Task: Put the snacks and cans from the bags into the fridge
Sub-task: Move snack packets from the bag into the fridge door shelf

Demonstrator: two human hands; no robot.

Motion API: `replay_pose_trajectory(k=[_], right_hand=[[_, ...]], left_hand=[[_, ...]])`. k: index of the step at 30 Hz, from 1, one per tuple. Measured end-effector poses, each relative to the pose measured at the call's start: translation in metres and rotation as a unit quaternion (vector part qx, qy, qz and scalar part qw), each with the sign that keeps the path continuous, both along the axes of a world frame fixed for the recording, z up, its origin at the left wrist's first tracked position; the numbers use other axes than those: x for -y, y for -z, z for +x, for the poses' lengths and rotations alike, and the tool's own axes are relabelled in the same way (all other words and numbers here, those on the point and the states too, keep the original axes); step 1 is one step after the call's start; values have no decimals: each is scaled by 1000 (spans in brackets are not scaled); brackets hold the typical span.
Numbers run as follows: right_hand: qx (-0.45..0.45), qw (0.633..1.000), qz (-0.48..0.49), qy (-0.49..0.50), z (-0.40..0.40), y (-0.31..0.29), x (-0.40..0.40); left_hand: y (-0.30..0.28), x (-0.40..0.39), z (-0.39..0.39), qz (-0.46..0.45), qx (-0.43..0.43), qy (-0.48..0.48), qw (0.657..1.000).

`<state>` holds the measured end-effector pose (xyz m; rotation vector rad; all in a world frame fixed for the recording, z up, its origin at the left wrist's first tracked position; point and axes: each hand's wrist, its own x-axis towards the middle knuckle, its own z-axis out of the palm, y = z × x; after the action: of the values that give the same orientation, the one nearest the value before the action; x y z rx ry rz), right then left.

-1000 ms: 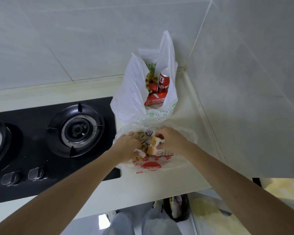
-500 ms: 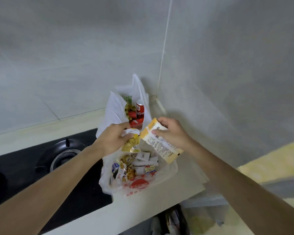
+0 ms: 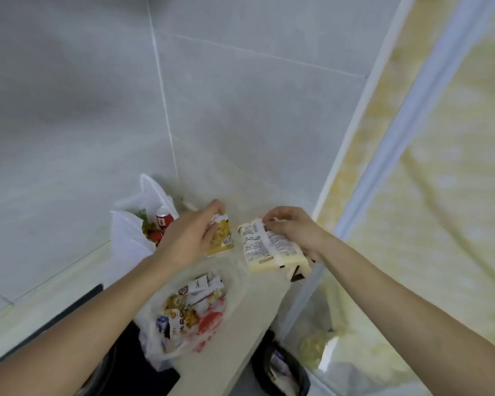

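My left hand's (image 3: 189, 238) fingers are pinching a small yellow snack packet (image 3: 222, 235) while my right hand (image 3: 292, 230) is gripping a long cream packet (image 3: 265, 247), both above the clear snack bag (image 3: 192, 312) lying on the worktop (image 3: 240, 335) before the white bag (image 3: 132, 232) of red cans (image 3: 163, 220).

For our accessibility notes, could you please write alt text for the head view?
Two hands lift snacks above a counter: the left hand grips a yellow packet, the right hand a pale packet. Below, a snack bag lies open; a can bag stands behind.
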<state>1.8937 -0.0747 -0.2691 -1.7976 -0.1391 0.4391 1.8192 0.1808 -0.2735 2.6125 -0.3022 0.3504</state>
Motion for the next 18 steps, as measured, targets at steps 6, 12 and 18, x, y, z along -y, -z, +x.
replay_pose_trajectory(k=[6, 12, 18], right_hand=[[-123, 964, 222, 81, -50, -20, 62], [-32, 951, 255, 175, -113, -34, 166], [81, 915, 230, 321, -215, -63, 308]], left_hand=[[-17, 61, 0, -9, -18, 56, 998], [-42, 152, -5, -16, 1, 131, 991], [-83, 300, -37, -42, 44, 274, 960]])
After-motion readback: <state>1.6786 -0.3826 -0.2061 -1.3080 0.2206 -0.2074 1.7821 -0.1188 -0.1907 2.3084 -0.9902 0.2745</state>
